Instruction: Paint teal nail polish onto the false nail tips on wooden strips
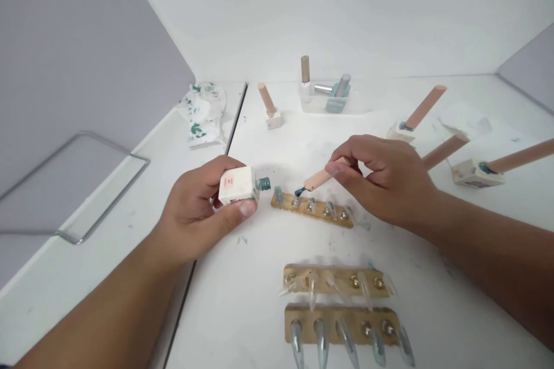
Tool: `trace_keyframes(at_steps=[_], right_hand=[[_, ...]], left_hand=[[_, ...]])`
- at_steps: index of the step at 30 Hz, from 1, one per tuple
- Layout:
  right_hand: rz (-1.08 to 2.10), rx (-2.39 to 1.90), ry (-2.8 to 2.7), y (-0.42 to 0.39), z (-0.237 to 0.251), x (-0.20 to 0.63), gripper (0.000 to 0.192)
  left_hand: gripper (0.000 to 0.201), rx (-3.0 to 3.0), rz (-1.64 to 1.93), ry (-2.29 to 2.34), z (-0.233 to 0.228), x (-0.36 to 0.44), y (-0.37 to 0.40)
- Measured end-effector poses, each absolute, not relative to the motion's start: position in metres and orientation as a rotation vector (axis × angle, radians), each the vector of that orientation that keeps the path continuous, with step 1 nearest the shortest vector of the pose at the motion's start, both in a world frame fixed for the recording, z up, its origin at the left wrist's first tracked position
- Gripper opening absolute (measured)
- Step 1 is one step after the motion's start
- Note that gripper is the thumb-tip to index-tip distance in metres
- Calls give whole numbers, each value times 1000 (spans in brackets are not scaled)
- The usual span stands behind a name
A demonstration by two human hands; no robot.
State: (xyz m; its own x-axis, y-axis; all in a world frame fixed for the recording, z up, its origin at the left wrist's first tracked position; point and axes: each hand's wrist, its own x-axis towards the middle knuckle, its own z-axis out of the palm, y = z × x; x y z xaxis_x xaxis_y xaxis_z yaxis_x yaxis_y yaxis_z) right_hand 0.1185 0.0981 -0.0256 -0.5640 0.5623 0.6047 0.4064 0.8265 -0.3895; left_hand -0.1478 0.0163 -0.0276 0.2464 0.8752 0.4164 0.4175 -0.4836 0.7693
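Your left hand (197, 210) grips the open nail polish bottle (240, 184), tipped sideways, apparently holding teal polish. Your right hand (383, 176) pinches the brush cap (322, 177) over a nail on the wooden strip (311, 209); bare table (242, 300) lies nearer you.

Three wooden nail strips (312, 209) lie on the worktop (242, 300), each carrying five nail tips. Four capped polish bottles (272, 109) stand outside the one clear tray (329, 102). One open bottle (240, 184), one brush cap (322, 176) and one crumpled wipe (202, 110) complete the count.
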Motion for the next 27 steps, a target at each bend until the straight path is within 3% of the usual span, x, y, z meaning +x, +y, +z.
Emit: trace_keyframes(at_steps=[5,12,18,27], right_hand=[[277,-744,-2208,96,-21,119,24],[643,-920,-2241,90,-16,117,25],[542,-1166,-2203,96,-24,115,28],[642,-1056,-2169,93,-25,118,26]], left_hand=[[9,2036,1147,1205,-26,-148,15],[8,2047,1103,1244,-24,-146,16],[8,2038,1079,1312,-23,-150,13],[8,1994,1078,1334,-23,-152,14]])
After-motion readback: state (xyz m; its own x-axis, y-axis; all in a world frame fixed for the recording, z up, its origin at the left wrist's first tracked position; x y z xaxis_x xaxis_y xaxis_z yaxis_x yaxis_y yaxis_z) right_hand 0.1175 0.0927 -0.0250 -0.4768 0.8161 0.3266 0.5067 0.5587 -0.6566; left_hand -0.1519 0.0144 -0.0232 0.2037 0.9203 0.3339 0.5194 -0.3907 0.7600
